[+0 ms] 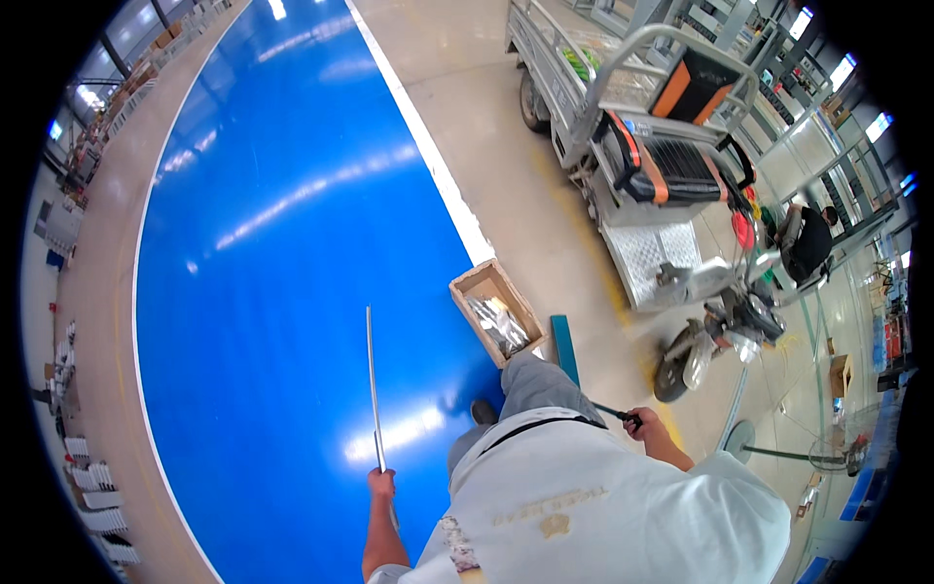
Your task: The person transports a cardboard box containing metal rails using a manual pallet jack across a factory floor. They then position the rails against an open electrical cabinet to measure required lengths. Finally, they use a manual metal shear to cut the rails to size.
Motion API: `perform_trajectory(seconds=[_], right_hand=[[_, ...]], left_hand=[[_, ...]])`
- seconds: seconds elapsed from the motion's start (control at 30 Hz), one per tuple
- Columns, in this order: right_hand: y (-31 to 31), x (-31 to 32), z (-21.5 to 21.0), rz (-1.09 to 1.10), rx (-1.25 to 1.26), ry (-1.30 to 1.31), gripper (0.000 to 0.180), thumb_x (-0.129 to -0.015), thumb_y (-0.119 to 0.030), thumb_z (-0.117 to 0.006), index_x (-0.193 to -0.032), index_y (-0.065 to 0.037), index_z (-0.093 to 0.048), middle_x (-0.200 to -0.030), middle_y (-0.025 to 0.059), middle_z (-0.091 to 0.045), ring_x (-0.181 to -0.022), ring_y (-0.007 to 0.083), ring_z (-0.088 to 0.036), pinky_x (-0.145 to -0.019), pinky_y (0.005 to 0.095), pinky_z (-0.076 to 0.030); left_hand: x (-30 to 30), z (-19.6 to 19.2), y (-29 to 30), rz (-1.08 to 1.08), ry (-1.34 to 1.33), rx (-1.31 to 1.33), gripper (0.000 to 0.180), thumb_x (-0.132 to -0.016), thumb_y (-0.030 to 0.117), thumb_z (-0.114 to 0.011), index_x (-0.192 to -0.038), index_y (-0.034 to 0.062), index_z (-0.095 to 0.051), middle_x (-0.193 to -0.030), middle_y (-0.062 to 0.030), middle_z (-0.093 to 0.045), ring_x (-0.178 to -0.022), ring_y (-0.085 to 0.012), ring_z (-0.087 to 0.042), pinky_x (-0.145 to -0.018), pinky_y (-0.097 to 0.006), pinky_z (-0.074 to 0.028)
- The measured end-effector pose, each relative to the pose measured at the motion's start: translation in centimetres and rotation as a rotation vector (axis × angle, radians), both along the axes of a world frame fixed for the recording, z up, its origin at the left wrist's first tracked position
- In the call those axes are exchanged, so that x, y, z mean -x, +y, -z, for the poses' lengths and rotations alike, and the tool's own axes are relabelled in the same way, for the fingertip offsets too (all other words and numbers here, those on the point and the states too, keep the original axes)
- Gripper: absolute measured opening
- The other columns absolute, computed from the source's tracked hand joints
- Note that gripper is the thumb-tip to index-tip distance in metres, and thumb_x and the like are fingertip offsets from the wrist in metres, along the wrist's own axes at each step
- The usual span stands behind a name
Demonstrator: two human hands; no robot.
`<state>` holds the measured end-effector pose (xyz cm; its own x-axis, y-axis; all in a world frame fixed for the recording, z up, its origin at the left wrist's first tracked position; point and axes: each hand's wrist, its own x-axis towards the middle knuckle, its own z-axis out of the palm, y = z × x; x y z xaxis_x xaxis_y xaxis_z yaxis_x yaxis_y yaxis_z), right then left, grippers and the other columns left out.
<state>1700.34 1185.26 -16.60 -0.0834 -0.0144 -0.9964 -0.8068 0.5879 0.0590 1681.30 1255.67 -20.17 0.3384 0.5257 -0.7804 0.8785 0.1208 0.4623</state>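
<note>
My left hand (382, 481) is closed around a long, thin, silvery metal strip (372, 389), which points ahead above the blue floor. On the other side, my right hand (642, 424) grips a black handle (613, 413). The handle runs toward my leg, and its far end is hidden. Just ahead of my legs sits an open cardboard box (537, 336) holding shiny metallic pieces (501, 324) that are too small to make out. A flat teal bar (563, 350) lies beside it; whether it joins the black handle I cannot tell.
A blue floor lane (292, 273) with a white border line (418, 127) stretches ahead. At right stands a grey cargo tricycle (671, 185) with an orange-and-black seat. Beyond it a person (808, 240) in dark clothes is low down. A fan (844, 450) stands at lower right.
</note>
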Motion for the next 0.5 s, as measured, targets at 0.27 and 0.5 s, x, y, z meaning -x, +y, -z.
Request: perform_trajectory(seconds=[0.27,0.5], right_hand=[[10.9,-19.9,6.2,0.028,-0.112,0.048,0.019,-0.087,-0.020,-0.051,-0.093,-0.002,-0.048,-0.064,0.0050,-0.047,-0.048,0.0121,-0.045,-0.038,0.0213,-0.035],[19.7,-40.4,7.0,-0.082,-0.081,0.022,0.015,-0.087,-0.020,-0.050,-0.084,-0.005,-0.050,-0.061,0.0032,-0.047,-0.046,0.0117,-0.044,-0.038,0.0225,-0.033]], left_hand=[[-23.7,-1.0,10.5,-0.097,-0.103,0.012,0.008,-0.075,0.007,-0.061,-0.079,0.0004,-0.058,-0.053,-0.0052,-0.049,-0.039,-0.0173,-0.047,-0.034,-0.033,-0.038],[-46.0,-3.1,18.3,-0.126,0.038,0.037,0.010,-0.076,0.009,-0.060,-0.078,0.0007,-0.054,-0.057,-0.0064,-0.047,-0.041,-0.0173,-0.046,-0.035,-0.033,-0.038]])
